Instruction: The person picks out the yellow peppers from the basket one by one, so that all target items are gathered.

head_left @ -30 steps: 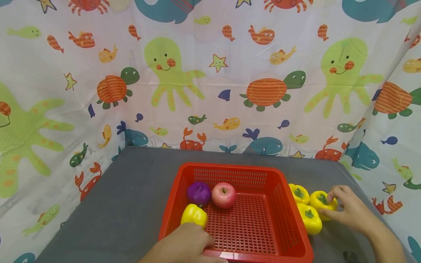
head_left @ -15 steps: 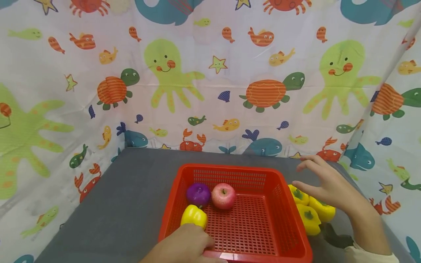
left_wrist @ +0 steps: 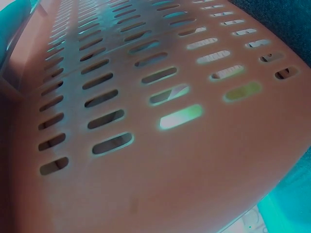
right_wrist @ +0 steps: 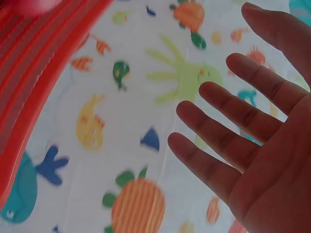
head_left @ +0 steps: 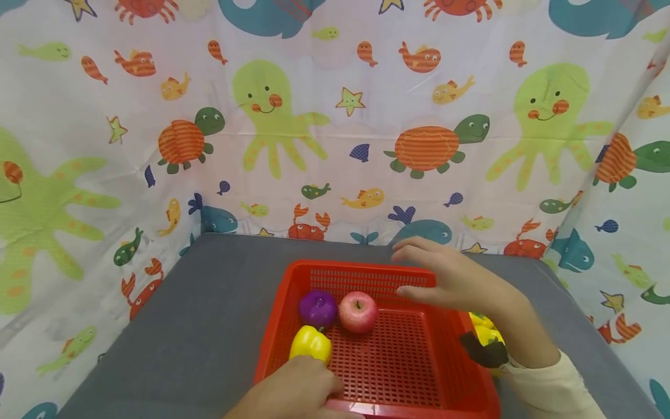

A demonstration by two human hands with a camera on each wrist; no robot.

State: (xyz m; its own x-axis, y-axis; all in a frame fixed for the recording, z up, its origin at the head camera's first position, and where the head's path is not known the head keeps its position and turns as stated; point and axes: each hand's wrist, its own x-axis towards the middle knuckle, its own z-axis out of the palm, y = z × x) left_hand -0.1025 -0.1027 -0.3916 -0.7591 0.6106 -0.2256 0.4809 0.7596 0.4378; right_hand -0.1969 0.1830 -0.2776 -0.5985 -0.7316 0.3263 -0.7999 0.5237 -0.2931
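A red plastic basket [head_left: 419, 372] holds a purple onion-like ball [head_left: 317, 309], a red apple [head_left: 358, 312] and a yellow bell pepper [head_left: 311, 343]. My left hand [head_left: 295, 384] grips the basket's front rim beside that pepper. In the left wrist view, the slotted basket wall [left_wrist: 131, 189] fills most of the picture and my fingers are out of sight. Above the basket's right rear part hovers my right hand [head_left: 445, 273], holding nothing. From the right wrist, its fingers [right_wrist: 223, 131] look spread and nearly straight.
More yellow bell peppers [head_left: 487, 333] lie right of the basket, mostly hidden by my right forearm. A dark band [head_left: 484, 351] sits at that wrist. The grey table [head_left: 209, 314] extends left. A sea-animal printed curtain [head_left: 361, 134] surrounds its back and sides.
My right hand has left the yellow peppers on the right, risen and moved left over the basket without one. My left hand keeps its place at the rim.
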